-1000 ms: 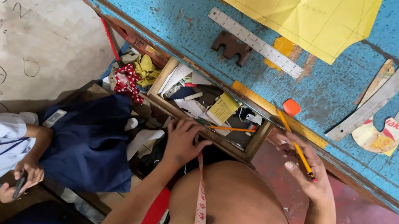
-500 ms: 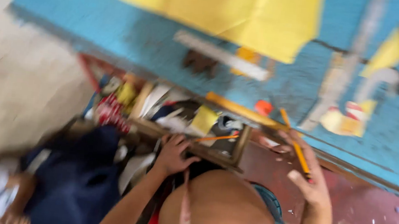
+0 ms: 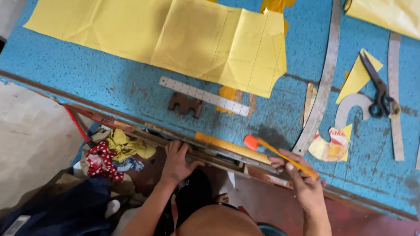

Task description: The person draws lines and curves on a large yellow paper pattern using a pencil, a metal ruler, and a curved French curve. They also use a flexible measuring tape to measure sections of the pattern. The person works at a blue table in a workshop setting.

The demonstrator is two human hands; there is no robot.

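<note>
- At the near edge of the blue desk (image 3: 94, 77), in the head view, the right hand (image 3: 307, 183) holds a pencil (image 3: 281, 154): fingers pinched round its lower end, the shaft slanting up and left over the desk.
- Yellow-orange and thin, the pencil ends in a fat orange-red eraser cap (image 3: 250, 141), which sits just above the desk edge, beside a yellow wooden ruler (image 3: 233, 147).
- Left hand (image 3: 177, 161) lies flat, fingers spread, against the front of the drawer (image 3: 201, 156) under the desk edge; it grips nothing.
- On the desk: a large yellow sheet (image 3: 162, 24), a short steel ruler (image 3: 203, 95), a brown notched block (image 3: 185, 104), a long curved rule (image 3: 323, 78), scissors (image 3: 379, 91).
- Below the desk at left: cloth scraps (image 3: 112, 154), yellow and red-dotted.
</note>
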